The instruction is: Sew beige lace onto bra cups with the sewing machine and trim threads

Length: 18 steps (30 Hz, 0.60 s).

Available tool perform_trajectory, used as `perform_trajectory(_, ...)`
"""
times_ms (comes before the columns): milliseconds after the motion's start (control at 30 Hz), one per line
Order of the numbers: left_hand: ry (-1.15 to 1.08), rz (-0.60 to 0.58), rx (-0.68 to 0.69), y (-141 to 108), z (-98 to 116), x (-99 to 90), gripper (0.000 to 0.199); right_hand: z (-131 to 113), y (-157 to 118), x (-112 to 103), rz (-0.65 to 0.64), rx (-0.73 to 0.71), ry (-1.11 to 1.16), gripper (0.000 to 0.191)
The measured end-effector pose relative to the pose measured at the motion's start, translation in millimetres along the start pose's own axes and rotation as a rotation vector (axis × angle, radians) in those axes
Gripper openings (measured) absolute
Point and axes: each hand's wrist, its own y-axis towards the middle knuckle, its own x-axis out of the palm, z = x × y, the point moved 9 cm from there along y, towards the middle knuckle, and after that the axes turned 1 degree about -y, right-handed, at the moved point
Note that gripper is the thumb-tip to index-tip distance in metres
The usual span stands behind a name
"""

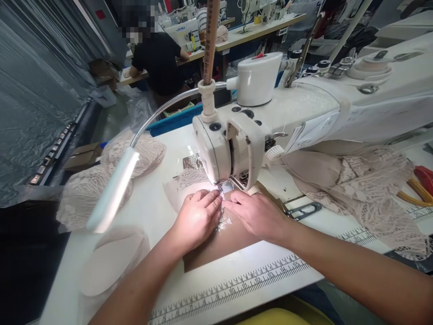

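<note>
A white sewing machine point(233, 135) stands over the table, its needle area just beyond my fingertips. My left hand point(199, 217) lies palm down on beige lace fabric point(177, 187), fingers extended and close to the presser foot. To its right, my right hand point(255, 214) rests over a brown sheet point(209, 255), its index finger stretched toward the needle area and the other fingers bent. The brown sheet lies flat under both hands, with shiny clear tape point(224, 221) between them. The needle tip is hard to make out.
Lace cup pieces point(91, 194) and a smooth oval pad point(110, 264) lie left, under a lamp point(115, 192). More lace point(368, 194) and orange-handled scissors point(417, 192) are right. A printed ruler point(250, 284) runs along the front edge. A person point(157, 63) sits behind.
</note>
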Motion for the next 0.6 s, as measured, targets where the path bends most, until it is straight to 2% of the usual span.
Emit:
perform_trajectory(133,0.006,-0.032,-0.028,2,-1,2.5,0.037,3,2,-3,0.031,0.027,-0.029,0.029)
perform_trajectory(300,-0.031,-0.033,-0.016,-1,-6,3.0,0.038,6,5,-3,0.012,0.078,-0.061,0.032)
perform_trajectory(400,-0.116,0.014,0.014,-7,-8,-3.2,0.035,6,4,-4,0.012,0.064,-0.031,0.035)
perform_trajectory(600,-0.268,0.087,0.072,-16,-9,-22.5,0.024,1,-2,-5,-0.002,-0.051,0.074,0.034)
